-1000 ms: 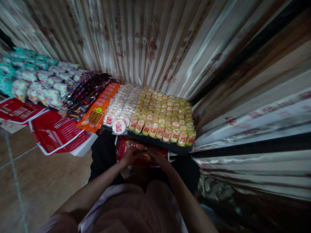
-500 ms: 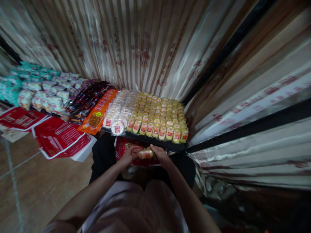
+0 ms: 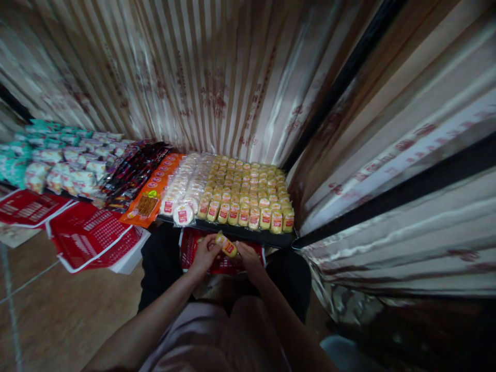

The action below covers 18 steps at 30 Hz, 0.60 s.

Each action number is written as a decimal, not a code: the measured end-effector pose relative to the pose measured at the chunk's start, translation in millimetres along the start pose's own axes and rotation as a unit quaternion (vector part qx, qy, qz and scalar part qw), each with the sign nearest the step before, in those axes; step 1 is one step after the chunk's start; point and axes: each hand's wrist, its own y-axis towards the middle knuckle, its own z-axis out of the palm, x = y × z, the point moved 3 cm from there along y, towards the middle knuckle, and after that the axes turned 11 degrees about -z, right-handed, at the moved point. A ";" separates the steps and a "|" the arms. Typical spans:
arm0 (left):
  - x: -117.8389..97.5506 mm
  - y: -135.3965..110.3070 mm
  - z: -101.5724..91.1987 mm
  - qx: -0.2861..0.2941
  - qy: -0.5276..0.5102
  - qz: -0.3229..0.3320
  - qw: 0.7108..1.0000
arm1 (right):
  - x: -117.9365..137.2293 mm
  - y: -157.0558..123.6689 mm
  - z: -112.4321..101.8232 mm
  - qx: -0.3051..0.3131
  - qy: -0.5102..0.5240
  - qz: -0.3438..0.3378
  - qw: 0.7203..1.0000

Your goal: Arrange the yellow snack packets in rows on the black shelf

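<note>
Between my hands is a yellow wrapped snack cake point(image 3: 227, 245) with a red and white label, tilted with its right end lower. My left hand point(image 3: 206, 254) pinches its upper left end. At its lower right end, the fingers of my right hand point(image 3: 250, 258) are closed against the wrapper. Just beyond my hands, rows of similar yellow snack cakes point(image 3: 244, 196) stand packed together on a black shelf point(image 3: 248, 233). A red basket point(image 3: 189, 247) is partly hidden beneath my hands, over my lap.
Left along the shelf lie round white packets point(image 3: 183, 214), an orange bag point(image 3: 145, 204), dark packets point(image 3: 135, 175), white packets point(image 3: 72, 175) and teal packets point(image 3: 13, 160). Below them are a red basket point(image 3: 93, 227) and another at far left. Pleated curtains point(image 3: 217, 77) and dark poles close in behind and right.
The snack cake has turned from nearly level to slanted, its left end now higher. Both hands still hold it. The view has shifted slightly.
</note>
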 end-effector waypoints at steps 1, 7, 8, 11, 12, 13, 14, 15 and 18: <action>-1.9 1.5 -0.3 -0.009 0.027 0.017 0.999 | -2.0 1.4 -2.9 -0.014 -0.041 -0.015 0.999; -12.6 2.8 -3.6 -0.070 0.218 0.130 0.965 | 2.6 3.8 -17.9 -0.093 -0.238 -0.138 0.957; -13.8 2.1 -3.1 -0.071 0.232 0.143 0.960 | 4.4 3.4 -17.0 -0.080 -0.244 -0.153 0.954; -18.8 -0.1 1.5 -0.054 0.249 0.168 0.952 | 7.9 2.1 -11.0 -0.026 -0.256 -0.175 0.950; -21.1 -0.9 3.6 -0.049 0.252 0.170 0.951 | 8.6 1.9 -9.4 -0.018 -0.259 -0.179 0.949; -23.6 -1.4 5.7 -0.047 0.253 0.167 0.952 | 9.1 1.8 -8.6 -0.019 -0.261 -0.181 0.948; -25.9 -1.8 7.8 -0.046 0.251 0.158 0.954 | 9.6 1.8 -8.5 -0.027 -0.260 -0.182 0.948; -28.0 -2.1 10.0 -0.045 0.244 0.147 0.957 | 10.2 2.0 -9.1 -0.039 -0.257 -0.182 0.948; -33.0 -2.3 18.6 -0.033 0.196 0.131 0.971 | 13.2 2.3 -14.2 -0.072 -0.230 -0.187 0.953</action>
